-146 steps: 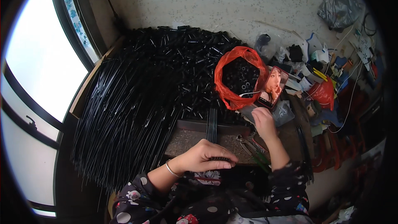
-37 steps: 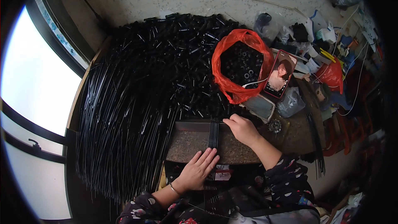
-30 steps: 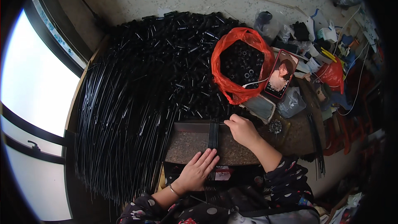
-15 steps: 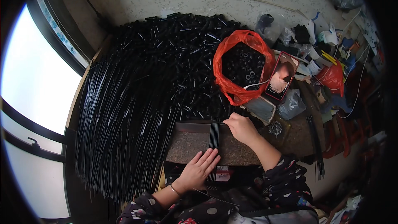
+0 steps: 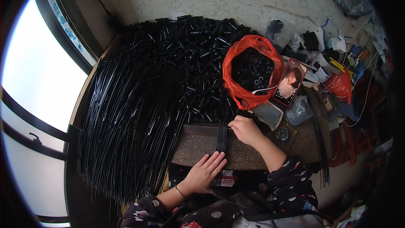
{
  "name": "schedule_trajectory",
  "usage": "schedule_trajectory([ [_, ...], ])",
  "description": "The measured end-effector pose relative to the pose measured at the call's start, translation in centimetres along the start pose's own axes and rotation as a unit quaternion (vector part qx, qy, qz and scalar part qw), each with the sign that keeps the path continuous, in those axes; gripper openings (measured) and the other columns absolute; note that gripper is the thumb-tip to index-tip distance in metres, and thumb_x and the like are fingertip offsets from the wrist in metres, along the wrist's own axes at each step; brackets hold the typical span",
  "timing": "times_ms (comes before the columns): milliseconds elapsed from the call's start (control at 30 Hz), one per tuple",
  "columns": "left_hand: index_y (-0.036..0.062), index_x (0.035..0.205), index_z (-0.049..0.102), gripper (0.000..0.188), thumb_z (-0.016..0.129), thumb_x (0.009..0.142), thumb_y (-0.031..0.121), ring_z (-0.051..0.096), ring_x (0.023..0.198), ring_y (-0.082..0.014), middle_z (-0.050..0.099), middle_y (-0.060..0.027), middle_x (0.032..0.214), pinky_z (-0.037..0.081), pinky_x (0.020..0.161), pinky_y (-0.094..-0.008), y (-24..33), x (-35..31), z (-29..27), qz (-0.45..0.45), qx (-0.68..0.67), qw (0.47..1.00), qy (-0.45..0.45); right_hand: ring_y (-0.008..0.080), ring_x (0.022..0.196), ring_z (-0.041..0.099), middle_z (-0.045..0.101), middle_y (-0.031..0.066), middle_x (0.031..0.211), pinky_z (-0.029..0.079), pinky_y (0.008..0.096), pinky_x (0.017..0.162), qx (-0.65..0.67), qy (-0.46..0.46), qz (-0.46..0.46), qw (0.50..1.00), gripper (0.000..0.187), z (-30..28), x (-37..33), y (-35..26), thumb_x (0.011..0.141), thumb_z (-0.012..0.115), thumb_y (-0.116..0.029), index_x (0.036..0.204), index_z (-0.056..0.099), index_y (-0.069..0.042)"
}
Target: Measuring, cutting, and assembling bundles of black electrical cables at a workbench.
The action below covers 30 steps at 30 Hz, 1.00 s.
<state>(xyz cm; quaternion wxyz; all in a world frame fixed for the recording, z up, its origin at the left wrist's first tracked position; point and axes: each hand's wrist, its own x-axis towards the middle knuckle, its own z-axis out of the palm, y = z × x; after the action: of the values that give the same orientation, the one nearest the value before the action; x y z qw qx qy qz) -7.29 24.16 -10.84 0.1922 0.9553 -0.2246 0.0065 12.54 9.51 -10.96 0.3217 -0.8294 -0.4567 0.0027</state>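
A flat row of thin black rods [image 5: 221, 138] lies side by side across the worktable, over a dark upright metal strip. My left hand [image 5: 205, 169] rests flat on the near part of this row at the table's front edge, fingers stretched out. At the far end of the row, my right hand [image 5: 246, 129] is closed in a pinch beside the strip. What its fingertips hold is too small to make out. Below my left hand the rods run on past the edge towards my lap.
A heap of black rods [image 5: 122, 131] with black tubular parts [image 5: 194, 59] covers the left and back. A red plastic bag [image 5: 230, 82] holds small dark rings. Beside it leans a phone [image 5: 290, 82]. More rods [image 5: 320, 152] hang over the right edge.
The whole view has shifted slightly, so everything sits a little further right and lower. Both hands keep nearly the same places on the row of rods.
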Motion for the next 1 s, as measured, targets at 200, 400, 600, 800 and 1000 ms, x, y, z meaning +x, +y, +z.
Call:
schedule_trajectory([
  [200, 0.0002, 0.136, 0.028, 0.064, 0.043, 0.077, 0.018, 0.025, 0.133, -0.0304, 0.025, -0.0175, 0.143, 0.021, 0.106, -0.0424, -0.2, -0.1, 0.1, 0.004, 0.011, 1.000, 0.006, 0.0248, 0.076, 0.055, 0.054, 0.0066, 0.075, 0.047, 0.0366, 0.065, -0.137, 0.053, -0.093, 0.985, 0.008, -0.9, 0.7, -0.6, 0.073, 0.059, -0.013, 0.070, 0.056, -0.007],
  [400, 0.0008, 0.137, 0.028, 0.066, 0.046, 0.076, 0.021, 0.024, 0.133, -0.0301, 0.025, -0.0169, 0.144, 0.021, 0.106, -0.0421, -0.4, -0.2, -0.1, 0.006, 0.005, 1.000, 0.001, 0.0218, 0.077, 0.054, 0.051, 0.0034, 0.077, 0.046, 0.0340, 0.065, -0.217, 0.047, -0.150, 0.963, 0.012, -2.8, -2.4, 1.5, 0.071, 0.053, -0.009, 0.082, 0.059, -0.006],
  [600, 0.0017, 0.138, 0.026, 0.072, 0.049, 0.074, 0.024, 0.022, 0.134, -0.0297, 0.023, -0.0158, 0.145, 0.019, 0.107, -0.0417, -0.5, -0.2, -0.3, 0.004, -0.004, 1.000, -0.020, 0.0272, 0.064, 0.059, 0.055, 0.0059, 0.077, 0.048, 0.0364, 0.057, -0.054, 0.001, -0.063, 0.997, 0.017, -3.5, -2.0, 0.9, 0.074, 0.058, -0.004, 0.087, 0.065, -0.009],
  [800, 0.0028, 0.139, 0.024, 0.073, 0.050, 0.074, 0.025, 0.020, 0.135, -0.0302, 0.022, -0.0161, 0.145, 0.019, 0.107, -0.0424, -0.6, -0.3, 0.0, 0.011, -0.003, 1.000, -0.008, 0.0288, 0.067, 0.060, 0.057, 0.0067, 0.078, 0.049, 0.0383, 0.059, -0.063, 0.006, -0.026, 0.998, 0.016, -2.9, -1.8, 0.9, 0.074, 0.058, -0.006, 0.087, 0.067, -0.010],
  [1000, 0.0018, 0.138, 0.024, 0.081, 0.056, 0.072, 0.035, 0.022, 0.134, -0.0321, 0.022, -0.0179, 0.144, 0.020, 0.106, -0.0429, -0.2, -0.4, -0.1, 0.020, 0.017, 1.000, -0.013, 0.0286, 0.069, 0.060, 0.057, 0.0082, 0.078, 0.048, 0.0373, 0.059, -0.069, 0.017, 0.013, 0.997, 0.017, -1.9, -1.9, -0.1, 0.076, 0.057, -0.006, 0.088, 0.067, -0.010],
])
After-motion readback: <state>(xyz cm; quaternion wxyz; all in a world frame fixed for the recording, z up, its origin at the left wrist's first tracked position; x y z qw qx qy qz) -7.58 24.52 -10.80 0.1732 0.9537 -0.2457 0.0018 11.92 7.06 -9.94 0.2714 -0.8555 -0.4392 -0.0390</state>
